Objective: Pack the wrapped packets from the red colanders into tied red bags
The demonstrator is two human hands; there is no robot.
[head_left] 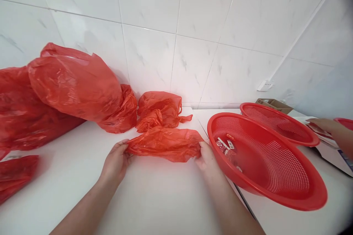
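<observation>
A thin red plastic bag (165, 145) is stretched sideways just above the white table (149, 194). My left hand (117, 159) pinches its left end, and my right hand (204, 156) grips the right end. Behind it lies another crumpled red plastic bag (165, 106) with loose handles. Close to my right hand stands a large red plastic colander (275, 169), with a few small printed packets (226, 145) at its left inside.
Bulging red bags (77, 80) pile up at the left against the tiled wall (151, 51). A second red colander (278, 121) and a cardboard box (274, 105) stand at the back right. Another person's hand (325, 125) reaches in at the right edge, over a box.
</observation>
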